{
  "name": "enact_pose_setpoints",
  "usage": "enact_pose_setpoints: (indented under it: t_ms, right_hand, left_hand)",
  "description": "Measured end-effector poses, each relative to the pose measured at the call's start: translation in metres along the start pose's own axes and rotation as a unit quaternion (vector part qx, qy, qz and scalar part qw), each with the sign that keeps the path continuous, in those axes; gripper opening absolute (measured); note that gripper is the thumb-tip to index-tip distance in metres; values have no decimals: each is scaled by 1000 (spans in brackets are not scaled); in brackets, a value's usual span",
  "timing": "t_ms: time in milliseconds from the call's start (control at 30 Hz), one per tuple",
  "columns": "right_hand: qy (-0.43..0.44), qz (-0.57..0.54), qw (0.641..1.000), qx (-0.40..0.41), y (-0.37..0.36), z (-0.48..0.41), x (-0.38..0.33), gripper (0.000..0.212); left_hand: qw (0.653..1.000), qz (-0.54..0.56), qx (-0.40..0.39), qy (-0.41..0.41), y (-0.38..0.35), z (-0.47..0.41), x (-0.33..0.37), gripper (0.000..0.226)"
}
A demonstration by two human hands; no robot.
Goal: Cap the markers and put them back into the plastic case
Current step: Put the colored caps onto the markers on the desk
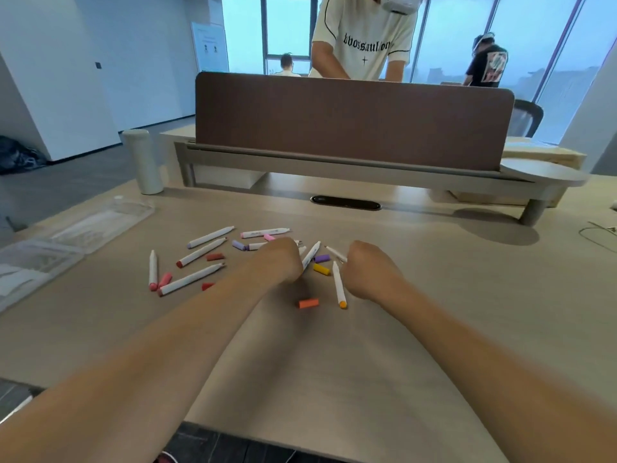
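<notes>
Desk (434,262) bears markers (192,278) around left hand (280,259) and right hand (367,270); cannot tell either grip's state.

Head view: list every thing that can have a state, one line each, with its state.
plastic case, open, lying flat
red marker, uncapped, lying loose
orange marker, uncapped, lying loose
orange cap, off, lying loose
left hand, curled, grips a white marker
right hand, curled; whether it holds anything is hidden
</notes>
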State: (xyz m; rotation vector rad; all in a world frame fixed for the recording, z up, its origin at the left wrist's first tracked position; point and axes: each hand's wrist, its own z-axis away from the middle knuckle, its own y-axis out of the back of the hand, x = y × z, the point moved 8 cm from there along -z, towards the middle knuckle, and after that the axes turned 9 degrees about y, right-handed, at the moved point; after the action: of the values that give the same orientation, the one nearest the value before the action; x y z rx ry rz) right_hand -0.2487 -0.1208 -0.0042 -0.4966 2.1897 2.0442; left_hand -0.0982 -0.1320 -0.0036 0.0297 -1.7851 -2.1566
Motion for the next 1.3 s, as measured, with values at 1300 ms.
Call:
enact_pose_setpoints:
  t_ms: [1300]
  right_hand:
    - [-57,33,998,-22,-9,-38,22,30]
  left_hand:
    - [999,17,16,-35,-1,-34,30,42]
